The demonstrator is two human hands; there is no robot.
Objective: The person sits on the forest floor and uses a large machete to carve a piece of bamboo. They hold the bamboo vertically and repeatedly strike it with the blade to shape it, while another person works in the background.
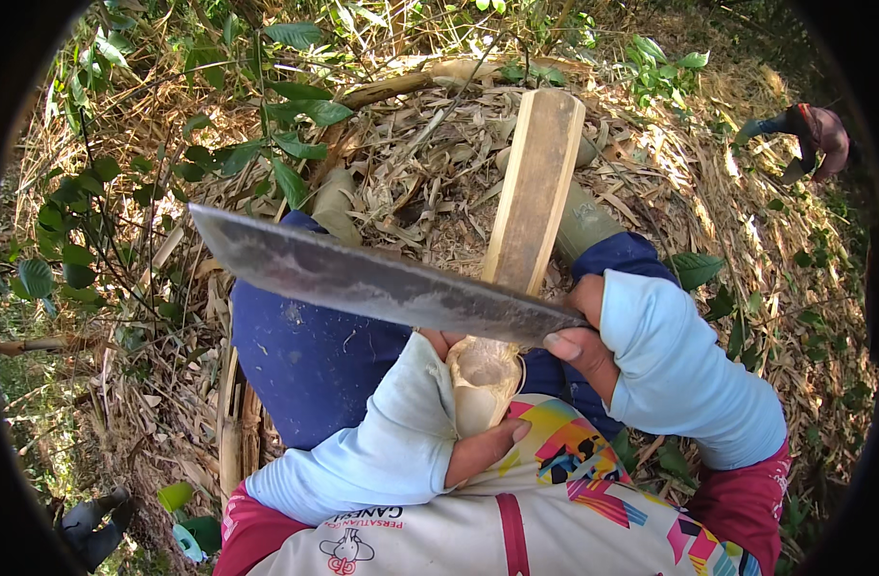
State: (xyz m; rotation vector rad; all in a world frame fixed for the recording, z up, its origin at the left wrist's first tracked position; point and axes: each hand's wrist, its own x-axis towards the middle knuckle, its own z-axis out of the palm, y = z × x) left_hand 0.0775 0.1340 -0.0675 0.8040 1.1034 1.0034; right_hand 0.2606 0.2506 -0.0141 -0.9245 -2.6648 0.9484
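Left hand [478,437] wraps the bamboo slat [531,202] pointing toward 12 o'clock, right hand [585,336] clenches the machete [363,278]; best keep strokes shallow, away from fingers.

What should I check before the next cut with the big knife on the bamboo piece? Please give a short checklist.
1. Left hand grips the bamboo piece at its lower end: ok.
2. Right hand holds the big knife at the handle end: ok.
3. Left fingers away from the blade edge: not ok, they lie just under it.
4. Blade clear of the knees: cannot tell.
5. Other person stands far off: ok.
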